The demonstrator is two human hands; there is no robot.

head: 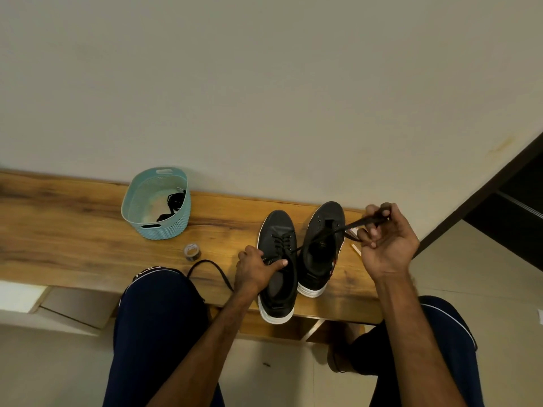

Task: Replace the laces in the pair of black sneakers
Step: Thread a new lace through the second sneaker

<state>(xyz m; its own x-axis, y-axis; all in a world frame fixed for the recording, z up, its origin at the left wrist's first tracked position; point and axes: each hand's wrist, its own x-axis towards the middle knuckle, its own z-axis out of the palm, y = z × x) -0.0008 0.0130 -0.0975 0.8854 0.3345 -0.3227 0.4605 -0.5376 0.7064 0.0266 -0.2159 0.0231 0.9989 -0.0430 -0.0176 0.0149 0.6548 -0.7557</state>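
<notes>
**Tight lace over the sneakers: risk of pulling a sneaker off the near edge**

The two black sneakers stand side by side on the table [73, 230], toes to the wall. The heel of the left sneaker [276, 227] hangs a little over the near edge. The left hand [255, 268] holds this sneaker at its opening, with fingers [279, 263] curled around one end of a black lace [320, 237]. The right hand [388, 245], raised just right of the right sneaker [329, 212], grips the other end in closed fingers [371, 230]. The lace runs tight between them, across the right sneaker.

I think a strong pull can drag the left sneaker further over the edge, or knock the right one. The lace end can also slip from the grip.

A loose lace [205, 261] lies near the person's knee and can catch the forearm. A tape roll [192, 251] sits just beside it. Far left stands a blue basket [176, 227] with more black laces [175, 201], well apart from both hands.
</notes>
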